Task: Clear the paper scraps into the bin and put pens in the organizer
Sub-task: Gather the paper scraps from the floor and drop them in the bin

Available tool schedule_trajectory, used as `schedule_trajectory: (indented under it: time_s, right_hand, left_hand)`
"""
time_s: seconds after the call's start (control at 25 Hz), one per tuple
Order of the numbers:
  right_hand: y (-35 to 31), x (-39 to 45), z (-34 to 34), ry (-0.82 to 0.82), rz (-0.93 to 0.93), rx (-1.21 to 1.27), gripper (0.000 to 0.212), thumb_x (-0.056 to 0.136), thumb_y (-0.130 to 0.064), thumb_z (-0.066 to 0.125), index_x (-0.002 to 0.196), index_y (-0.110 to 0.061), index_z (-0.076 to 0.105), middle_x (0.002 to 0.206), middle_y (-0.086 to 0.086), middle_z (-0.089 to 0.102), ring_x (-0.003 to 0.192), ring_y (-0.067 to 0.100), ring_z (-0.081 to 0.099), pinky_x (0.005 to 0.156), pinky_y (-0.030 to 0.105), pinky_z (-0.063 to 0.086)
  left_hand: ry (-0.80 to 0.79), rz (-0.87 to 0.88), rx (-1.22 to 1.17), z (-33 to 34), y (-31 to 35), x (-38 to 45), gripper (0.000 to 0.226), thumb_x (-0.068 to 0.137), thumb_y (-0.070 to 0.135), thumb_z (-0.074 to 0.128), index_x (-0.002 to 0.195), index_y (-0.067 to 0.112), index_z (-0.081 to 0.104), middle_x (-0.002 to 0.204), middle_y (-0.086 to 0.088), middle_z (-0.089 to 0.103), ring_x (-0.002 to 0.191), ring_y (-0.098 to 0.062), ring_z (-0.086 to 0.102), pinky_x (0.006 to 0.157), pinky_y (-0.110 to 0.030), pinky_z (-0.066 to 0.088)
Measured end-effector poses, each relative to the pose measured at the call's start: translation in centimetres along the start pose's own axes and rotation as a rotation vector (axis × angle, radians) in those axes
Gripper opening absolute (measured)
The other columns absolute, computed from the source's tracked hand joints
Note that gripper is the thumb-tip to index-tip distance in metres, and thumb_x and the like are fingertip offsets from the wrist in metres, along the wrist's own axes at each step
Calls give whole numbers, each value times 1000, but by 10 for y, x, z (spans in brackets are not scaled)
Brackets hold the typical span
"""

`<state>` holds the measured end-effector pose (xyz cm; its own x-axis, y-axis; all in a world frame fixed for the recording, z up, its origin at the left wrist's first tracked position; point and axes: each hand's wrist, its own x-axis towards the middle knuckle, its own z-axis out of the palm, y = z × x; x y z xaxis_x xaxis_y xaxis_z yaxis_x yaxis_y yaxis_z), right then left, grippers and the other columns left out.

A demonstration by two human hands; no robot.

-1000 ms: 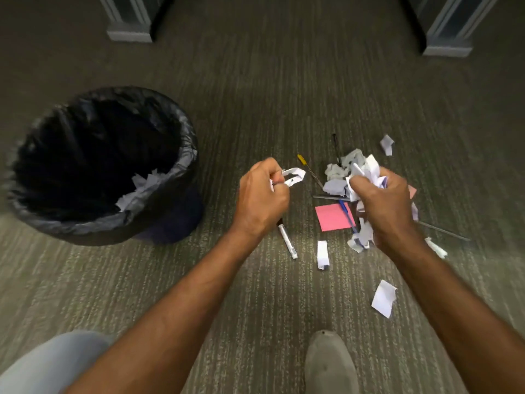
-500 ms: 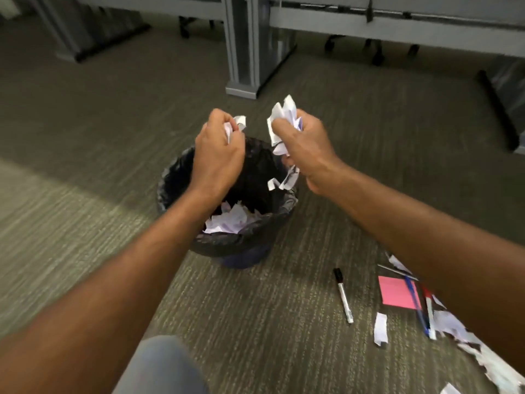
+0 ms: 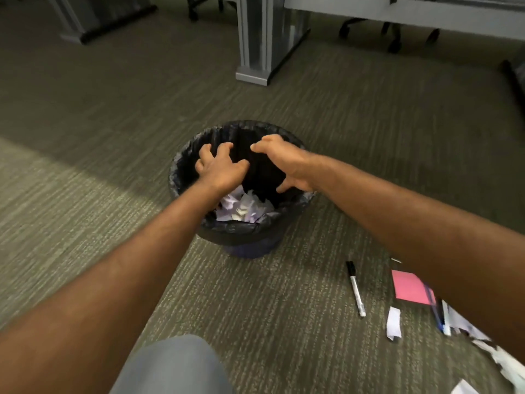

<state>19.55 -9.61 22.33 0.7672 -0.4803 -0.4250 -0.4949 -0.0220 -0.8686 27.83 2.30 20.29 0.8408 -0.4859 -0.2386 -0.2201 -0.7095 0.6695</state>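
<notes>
Both hands — left hand (image 3: 220,169) and right hand (image 3: 285,163) — hover over the bin (image 3: 241,231), fingers spread and empty. Paper scraps (image 3: 244,207) lie inside, partly hidden by the left wrist. A marker (image 3: 355,288) lies on the carpet — further pens (image 3: 434,311) are cut off by the right forearm.

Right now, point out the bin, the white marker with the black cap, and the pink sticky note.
bin (image 3: 241,229): head view, near rim with the black liner folded over it.
white marker (image 3: 356,291): head view, middle of its white barrel.
pink sticky note (image 3: 409,287): head view, centre of the pink sheet.
</notes>
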Motion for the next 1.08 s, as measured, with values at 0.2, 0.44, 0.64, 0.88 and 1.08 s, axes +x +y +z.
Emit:
schedule_trajectory:
  time_s: [0.2, 0.44, 0.64, 0.88, 1.08]
  right_hand:
    - [32, -38, -59, 284, -339, 128, 27, 92, -39, 54, 117, -32, 62, 132, -2, 54, 116, 12, 57, 94, 48, 57]
    - [152, -121, -148, 877, -470, -25, 17, 96, -24, 54, 109, -22, 65, 112, -7, 57, 97, 9, 63, 86, 46, 57]
    - [302, -196, -174, 1153, -137, -38, 15, 96, -19, 53, 105, -23, 64, 108, -6, 59, 97, 13, 62, 87, 44, 54]
    - [457, -271, -135, 1131, 514, -122, 35, 86, -12, 68, 120, -15, 58, 119, 11, 54, 110, 32, 57, 95, 37, 46]
    - [497, -289, -102, 1022, 712, -181, 56, 83, -36, 76, 129, -16, 52, 127, 9, 51, 113, 28, 55, 96, 42, 49]
  left_hand:
    - [110, 440, 23, 51, 52, -33, 46, 91, 38, 54, 135, 24, 51, 145, -5, 41, 136, -27, 34, 107, -41, 35]
    - [87, 787, 59, 162, 109, -94, 38, 89, 35, 55, 125, 25, 55, 129, 1, 52, 120, -23, 47, 98, -45, 38]
    - [-334, 828, 137, 277, 94, -152, 31, 88, 26, 59, 118, 18, 59, 119, -8, 56, 113, -31, 54, 95, -45, 46]
    - [-699, 561, 486, 379, 33, -190, 59, 91, 35, 66, 139, 11, 42, 139, -17, 43, 128, -39, 48, 106, -45, 42]
    - [-606, 483, 560, 413, 8, -186, 62, 85, 30, 77, 133, 7, 45, 135, -19, 49, 125, -40, 52, 103, -45, 42]
